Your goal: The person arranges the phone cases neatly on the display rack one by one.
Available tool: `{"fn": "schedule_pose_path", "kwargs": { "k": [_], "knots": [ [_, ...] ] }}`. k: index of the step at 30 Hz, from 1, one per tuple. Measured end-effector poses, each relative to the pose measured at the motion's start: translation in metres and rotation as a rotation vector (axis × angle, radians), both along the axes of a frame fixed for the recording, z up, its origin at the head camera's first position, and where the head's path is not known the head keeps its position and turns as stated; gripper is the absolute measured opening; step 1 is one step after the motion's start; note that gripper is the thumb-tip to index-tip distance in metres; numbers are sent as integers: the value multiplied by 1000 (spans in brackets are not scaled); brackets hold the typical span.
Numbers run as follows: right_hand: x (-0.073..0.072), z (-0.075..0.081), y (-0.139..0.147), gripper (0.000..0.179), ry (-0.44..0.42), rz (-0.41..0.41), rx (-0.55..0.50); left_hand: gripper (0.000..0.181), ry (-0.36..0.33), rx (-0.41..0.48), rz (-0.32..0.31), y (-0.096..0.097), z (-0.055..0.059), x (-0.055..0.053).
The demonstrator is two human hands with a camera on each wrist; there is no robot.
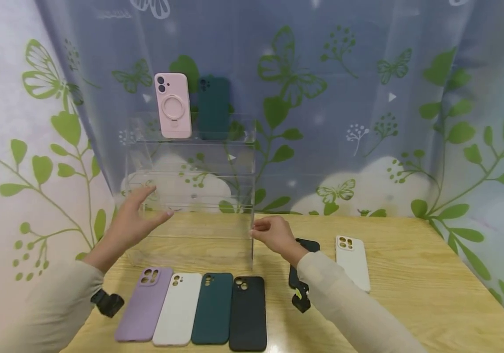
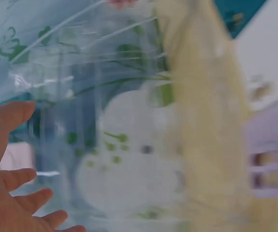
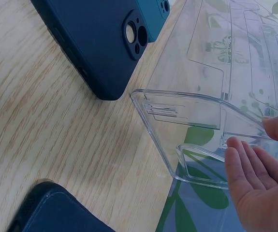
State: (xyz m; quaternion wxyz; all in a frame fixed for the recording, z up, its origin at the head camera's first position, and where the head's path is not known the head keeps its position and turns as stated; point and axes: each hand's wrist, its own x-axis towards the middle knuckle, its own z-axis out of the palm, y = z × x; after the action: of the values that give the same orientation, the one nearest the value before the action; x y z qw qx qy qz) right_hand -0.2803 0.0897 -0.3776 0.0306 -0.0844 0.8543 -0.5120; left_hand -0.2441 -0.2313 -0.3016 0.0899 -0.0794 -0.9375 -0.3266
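Observation:
A clear tiered display stand [image 1: 208, 230] stands at the back of the table. On its top tier, a pink phone case [image 1: 177, 122] with a ring leans beside a dark teal phone case [image 1: 214, 110]. My left hand [image 1: 130, 225] is at the stand's left side, thumb and fingers spread, holding nothing; whether it touches the plastic cannot be told. At the stand's right side, my right hand [image 1: 276, 234] pinches the side panel's edge between thumb and fingers. The right wrist view shows that hand [image 3: 264, 181] at the clear side panel [image 3: 197, 106].
In front of the stand lie a purple case [image 1: 143, 309], a white case [image 1: 177, 311], a teal case [image 1: 212, 309] and a black case [image 1: 248, 314] in a row. Under my right forearm is a dark case [image 1: 308, 245], with another white case [image 1: 352, 262] beside it. Patterned curtain [image 1: 358, 122] hangs behind.

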Motion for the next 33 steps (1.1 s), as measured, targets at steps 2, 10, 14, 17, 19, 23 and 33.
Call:
{"fn": "schedule_pose_path", "kwargs": {
  "k": [2,10,14,17,19,23,33],
  "knots": [
    [0,-1,0,36,-3,-3,1,89,0,15,29,-11,-19,11],
    [-1,-2,3,35,-16,-11,12,89,-219,37,149,-44,-94,49],
    [-1,-1,5,34,-13,-20,17,91,-348,153,126,-51,-119,55],
    [-2,-1,5,34,-8,-28,14,88,-360,226,97,-55,-130,54],
    [-2,-1,5,33,-5,-26,10,85,-350,244,87,-57,-137,52],
    [-3,-2,4,34,-8,-21,5,77,-308,228,81,-57,-146,46],
    [-1,0,0,33,-15,-14,2,82,-269,119,126,-49,-147,37]
  ]
}}
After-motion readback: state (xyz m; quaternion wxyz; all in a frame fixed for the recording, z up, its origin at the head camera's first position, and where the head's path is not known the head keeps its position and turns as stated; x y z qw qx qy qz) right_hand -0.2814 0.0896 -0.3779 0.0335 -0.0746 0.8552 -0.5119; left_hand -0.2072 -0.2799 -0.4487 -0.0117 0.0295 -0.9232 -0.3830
